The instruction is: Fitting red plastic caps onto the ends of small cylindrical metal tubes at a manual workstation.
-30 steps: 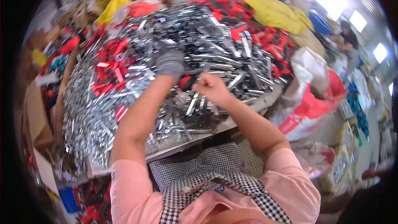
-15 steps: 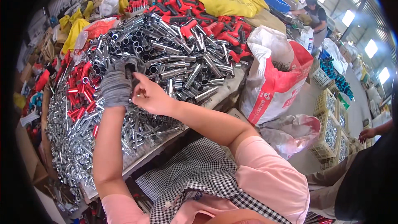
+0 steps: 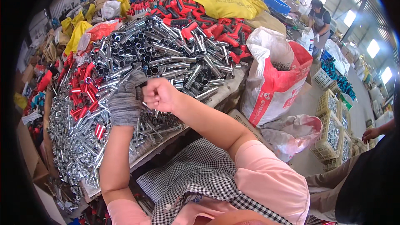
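The surface (image 3: 234, 84) is carrying a big heap of chrome tubes (image 3: 166, 49), w/ a red-and-white bag (image 3: 275, 84) standing just beside it on the R. In front of the tubes the L hand (image 3: 125, 106), gloved in grey, is holding its fingers curled, & the bare R hand (image 3: 160, 95) is resting close beside it w/ fingers bent, tho I can't tell what either's gripping. Small shiny metal parts (image 3: 75, 141) are lying loose L of the L hand.

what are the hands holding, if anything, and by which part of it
It cannot be told: the gloved left hand and bare right hand are curled close together by the metal tubes, hiding any hold.
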{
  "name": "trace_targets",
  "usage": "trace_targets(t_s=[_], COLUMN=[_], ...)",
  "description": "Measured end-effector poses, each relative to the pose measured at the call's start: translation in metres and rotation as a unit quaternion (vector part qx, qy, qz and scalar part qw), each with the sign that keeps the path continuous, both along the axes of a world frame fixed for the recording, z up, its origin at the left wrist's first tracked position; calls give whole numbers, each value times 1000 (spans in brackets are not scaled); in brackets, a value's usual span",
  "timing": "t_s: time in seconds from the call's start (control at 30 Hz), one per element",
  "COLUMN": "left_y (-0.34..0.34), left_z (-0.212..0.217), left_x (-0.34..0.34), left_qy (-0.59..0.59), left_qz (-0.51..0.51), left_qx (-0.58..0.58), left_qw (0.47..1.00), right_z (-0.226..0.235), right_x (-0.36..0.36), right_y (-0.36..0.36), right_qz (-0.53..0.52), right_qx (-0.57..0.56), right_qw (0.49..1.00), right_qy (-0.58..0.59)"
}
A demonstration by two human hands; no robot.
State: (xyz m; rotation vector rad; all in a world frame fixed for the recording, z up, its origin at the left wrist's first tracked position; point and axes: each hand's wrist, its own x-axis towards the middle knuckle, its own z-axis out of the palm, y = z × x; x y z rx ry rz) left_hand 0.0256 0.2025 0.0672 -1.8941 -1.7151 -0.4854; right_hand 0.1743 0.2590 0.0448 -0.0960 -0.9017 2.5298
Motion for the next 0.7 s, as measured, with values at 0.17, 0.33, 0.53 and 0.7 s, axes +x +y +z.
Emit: trace_targets(t_s=[0.17,0.33,0.53,0.7], left_y=[-17,-25,-38,-42], left_z=[7,3,-7,-29], left_x=[21,31,38,36], left_qy=[-114,-132,-50,-7], left_qz=[-101,-166,-262,-306], left_qx=[111,148,168,110], left_qw=[982,966,949,946], right_z=[17,13,-1,-41], right_x=[-7,-15,-32,-47], right_y=[-4,-11,-17,16], right_qz=[-242,-288,-391,-346], right_qx=[-36,-8,-2,-51], right_qw=[957,955,920,936], right_qy=[158,75,12,44])
